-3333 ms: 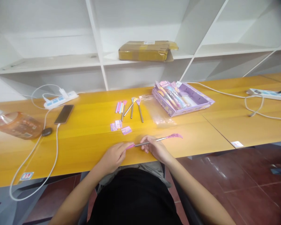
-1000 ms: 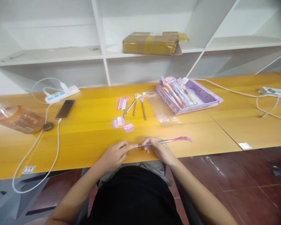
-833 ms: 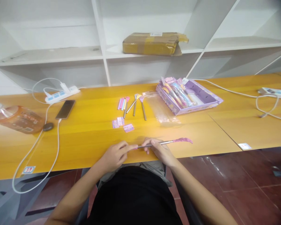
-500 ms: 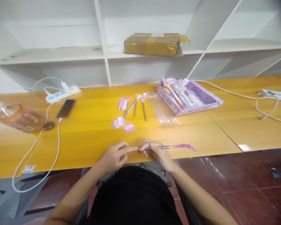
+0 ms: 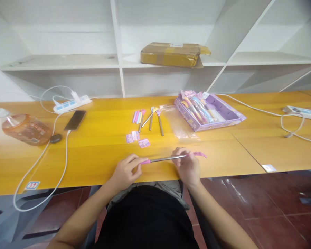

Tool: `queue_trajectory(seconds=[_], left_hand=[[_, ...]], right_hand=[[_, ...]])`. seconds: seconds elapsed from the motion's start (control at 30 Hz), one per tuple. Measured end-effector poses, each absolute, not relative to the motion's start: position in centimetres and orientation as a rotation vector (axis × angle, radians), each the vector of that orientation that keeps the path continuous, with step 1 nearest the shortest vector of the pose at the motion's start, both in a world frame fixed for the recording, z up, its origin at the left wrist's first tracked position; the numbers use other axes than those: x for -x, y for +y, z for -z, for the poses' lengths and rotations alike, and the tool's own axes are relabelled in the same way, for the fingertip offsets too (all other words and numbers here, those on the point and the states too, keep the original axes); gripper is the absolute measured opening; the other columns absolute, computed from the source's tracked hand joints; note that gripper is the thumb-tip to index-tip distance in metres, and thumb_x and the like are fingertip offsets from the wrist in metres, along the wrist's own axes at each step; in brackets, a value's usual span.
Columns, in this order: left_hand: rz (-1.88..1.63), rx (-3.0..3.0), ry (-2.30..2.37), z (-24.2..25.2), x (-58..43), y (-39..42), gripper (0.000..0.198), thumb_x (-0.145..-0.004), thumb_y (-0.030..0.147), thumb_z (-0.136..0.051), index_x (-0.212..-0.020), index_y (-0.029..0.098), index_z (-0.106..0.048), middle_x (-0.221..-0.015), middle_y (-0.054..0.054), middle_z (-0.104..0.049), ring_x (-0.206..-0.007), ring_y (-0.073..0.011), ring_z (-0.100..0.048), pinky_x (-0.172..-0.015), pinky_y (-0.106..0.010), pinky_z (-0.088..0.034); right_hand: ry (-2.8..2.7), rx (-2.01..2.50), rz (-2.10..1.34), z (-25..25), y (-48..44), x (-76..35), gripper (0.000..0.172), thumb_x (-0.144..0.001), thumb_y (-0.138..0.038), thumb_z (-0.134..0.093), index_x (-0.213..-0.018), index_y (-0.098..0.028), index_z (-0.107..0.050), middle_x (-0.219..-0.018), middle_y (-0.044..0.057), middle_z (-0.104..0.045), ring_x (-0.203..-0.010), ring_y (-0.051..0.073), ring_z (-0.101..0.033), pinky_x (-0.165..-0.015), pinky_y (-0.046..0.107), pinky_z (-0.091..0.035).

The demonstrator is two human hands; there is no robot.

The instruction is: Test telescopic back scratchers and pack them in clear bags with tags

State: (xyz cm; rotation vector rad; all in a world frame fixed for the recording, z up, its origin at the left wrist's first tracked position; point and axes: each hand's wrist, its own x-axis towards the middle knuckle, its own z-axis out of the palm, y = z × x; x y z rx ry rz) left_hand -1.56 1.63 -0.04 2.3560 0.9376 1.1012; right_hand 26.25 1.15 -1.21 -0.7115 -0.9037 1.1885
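Note:
A back scratcher [image 5: 163,159] with a pink handle, a thin metal rod and a pink claw-like head lies level across both hands, above the table's front edge. My left hand [image 5: 128,172] pinches the pink handle at its left end. Near the head, my right hand [image 5: 188,167] has its fingers closed around the rod. Beyond them on the table rest several metal-rod back scratchers [image 5: 160,122] with coloured heads. Short coloured tubes [image 5: 137,117] lie left of these, and small printed cards [image 5: 144,143] lie in front.
A purple display box [image 5: 217,124] holds several wrapped back scratchers, with a clear plastic bag [image 5: 181,128] beside it. At left are an orange bottle [image 5: 28,129], a phone [image 5: 75,120] and a power strip [image 5: 72,104]. A cardboard box [image 5: 171,55] sits on the shelf.
My right hand has slid rightward along the back scratcher towards its head. More of the metal rod and the pink handle now show between my hands. The view has shifted slightly.

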Motion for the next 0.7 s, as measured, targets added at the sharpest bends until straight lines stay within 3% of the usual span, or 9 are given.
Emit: queue_trajectory(seconds=[0.13, 0.43, 0.6, 0.7], left_hand=[[-1.127, -2.378, 0.932, 0.2, 1.5, 1.6, 0.045, -0.103, 0.009, -0.058, -0.14, 0.029, -0.074, -0.106, -0.003, -0.076, -0.087, -0.0135, -0.071, -0.08, -0.025, -0.058], [-1.189, -2.372, 0.991, -0.1, 1.5, 1.6, 0.04, -0.1, 0.009, -0.062, -0.132, 0.029, -0.076, -0.106, -0.003, -0.075, -0.091, -0.0143, -0.072, -0.084, -0.026, -0.059], [-1.179, -2.378, 0.987, 0.1, 1.4, 1.6, 0.04, -0.1, 0.008, -0.062, -0.131, 0.029, -0.076, -0.105, -0.003, -0.074, -0.089, -0.0145, -0.071, -0.082, -0.027, -0.058], [-1.192, -2.38, 0.977, 0.3, 1.5, 1.7, 0.039, -0.1, 0.009, -0.063, -0.131, 0.028, -0.075, -0.104, -0.003, -0.073, -0.087, -0.0145, -0.07, -0.08, -0.027, -0.057]], right_hand=[[-0.78, 0.63, -1.175, 0.3, 1.5, -27.1, 0.045, -0.102, -0.06, -0.066, -0.078, -0.023, -0.074, -0.064, -0.003, -0.042, -0.053, 0.011, -0.036, -0.054, 0.027, -0.036], [-0.769, 0.684, -1.263, 1.5, 1.9, -27.2, 0.04, -0.098, -0.053, -0.063, -0.076, -0.021, -0.073, -0.064, -0.002, -0.041, -0.052, 0.012, -0.038, -0.051, 0.027, -0.037], [-0.775, 0.736, -1.241, 1.7, 2.2, -27.8, 0.063, -0.103, -0.072, -0.049, -0.072, -0.021, -0.072, -0.063, -0.001, -0.041, -0.052, 0.013, -0.038, -0.052, 0.03, -0.039], [-0.773, 0.755, -1.22, 1.6, 2.3, -28.2, 0.062, -0.103, -0.072, -0.049, -0.072, -0.022, -0.069, -0.065, -0.001, -0.042, -0.05, 0.013, -0.036, -0.05, 0.03, -0.037]])
